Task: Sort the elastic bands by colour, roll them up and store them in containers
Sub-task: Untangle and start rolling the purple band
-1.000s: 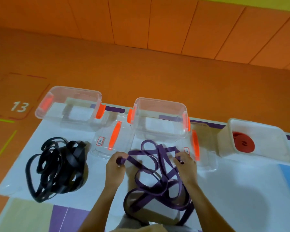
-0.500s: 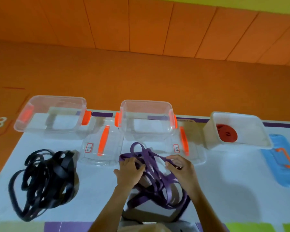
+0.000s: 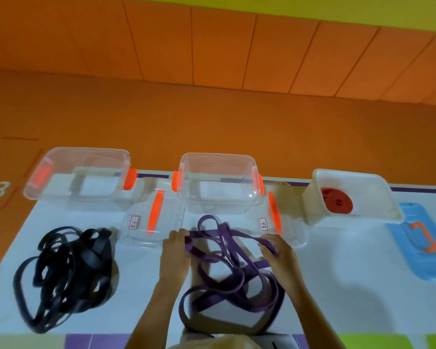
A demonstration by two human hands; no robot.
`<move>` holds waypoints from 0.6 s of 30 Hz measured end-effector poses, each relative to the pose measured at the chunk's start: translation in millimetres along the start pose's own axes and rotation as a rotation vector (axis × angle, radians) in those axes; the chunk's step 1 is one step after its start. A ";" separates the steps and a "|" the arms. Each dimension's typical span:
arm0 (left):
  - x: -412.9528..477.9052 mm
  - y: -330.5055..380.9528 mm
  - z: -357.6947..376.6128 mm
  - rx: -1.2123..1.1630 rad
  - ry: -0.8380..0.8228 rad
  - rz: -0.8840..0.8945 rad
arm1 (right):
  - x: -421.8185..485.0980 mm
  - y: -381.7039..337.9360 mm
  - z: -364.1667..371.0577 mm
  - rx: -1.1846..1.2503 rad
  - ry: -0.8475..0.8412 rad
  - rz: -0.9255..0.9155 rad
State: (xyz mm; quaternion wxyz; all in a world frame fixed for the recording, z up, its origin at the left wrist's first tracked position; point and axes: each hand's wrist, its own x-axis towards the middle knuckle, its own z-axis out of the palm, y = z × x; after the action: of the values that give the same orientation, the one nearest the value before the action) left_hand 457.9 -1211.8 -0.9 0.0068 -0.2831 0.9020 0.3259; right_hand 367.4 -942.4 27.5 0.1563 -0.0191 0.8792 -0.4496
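Orange floor (image 3: pixel 212 122), orange panelled wall (image 3: pixel 224 46)

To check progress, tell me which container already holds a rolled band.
The white container on the right: a red roll lies inside. The left clear container and middle clear container hold none.

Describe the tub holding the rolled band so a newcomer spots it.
Three containers line the far edge of the white table. Take the rightmost: an opaque white tub next to the blue lid. Unlike the two clear orange-latched boxes, it holds a rolled red band.
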 end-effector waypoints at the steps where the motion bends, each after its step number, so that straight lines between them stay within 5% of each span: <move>1: 3.4 2.1 -13.2 -0.105 0.059 0.027 | 2.0 3.0 3.1 -0.021 -0.006 0.012; 13: -3.2 67.9 -133.9 -0.636 0.348 0.301 | 7.1 -6.0 29.0 -0.299 -0.073 -0.034; 18: -21.5 101.2 -170.6 -0.781 0.320 0.436 | 1.6 -85.3 24.9 -0.018 -0.249 -0.295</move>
State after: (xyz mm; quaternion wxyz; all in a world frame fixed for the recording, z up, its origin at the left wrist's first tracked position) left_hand 453.3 -1238.4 196.8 -0.3077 -0.1151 0.7401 0.5868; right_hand 364.0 -1013.0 81.5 0.1961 -0.2045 0.8448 -0.4539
